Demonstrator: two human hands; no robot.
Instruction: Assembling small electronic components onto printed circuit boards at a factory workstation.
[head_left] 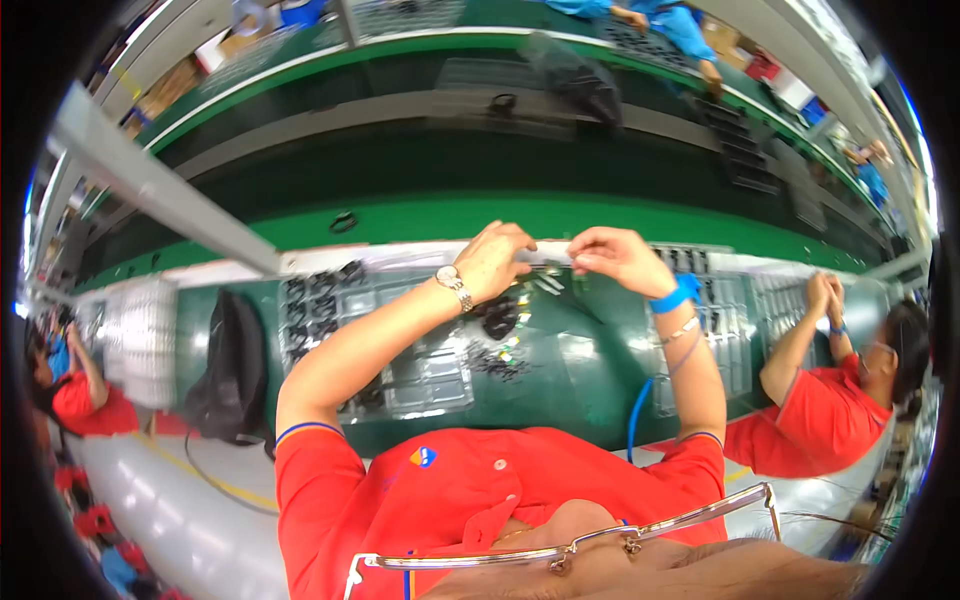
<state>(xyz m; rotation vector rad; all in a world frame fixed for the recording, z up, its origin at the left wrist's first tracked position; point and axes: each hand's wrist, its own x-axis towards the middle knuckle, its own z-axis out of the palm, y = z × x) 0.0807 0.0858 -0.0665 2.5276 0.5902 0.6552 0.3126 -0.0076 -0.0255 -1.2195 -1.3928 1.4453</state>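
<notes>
cannot tell grip of curled left hand (492,262) and right hand (626,262) beyond black bits (505,366); may scatter these by brushing low.

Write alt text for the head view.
A bare left hand and right hand are close together at a green workbench; whether they hold anything is unclear. Small loose black parts lie beside a clear compartment tray; a blue wristband is on the right arm.

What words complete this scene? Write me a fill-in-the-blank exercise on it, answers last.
The watch is on the wearer's ____ wrist.
The wide band nearest the right hand is ____ in colour.
Small black parts lie on the ____ tabletop.
The wearer's shirt is ____.

Missing words: left; blue; green; red.
</notes>
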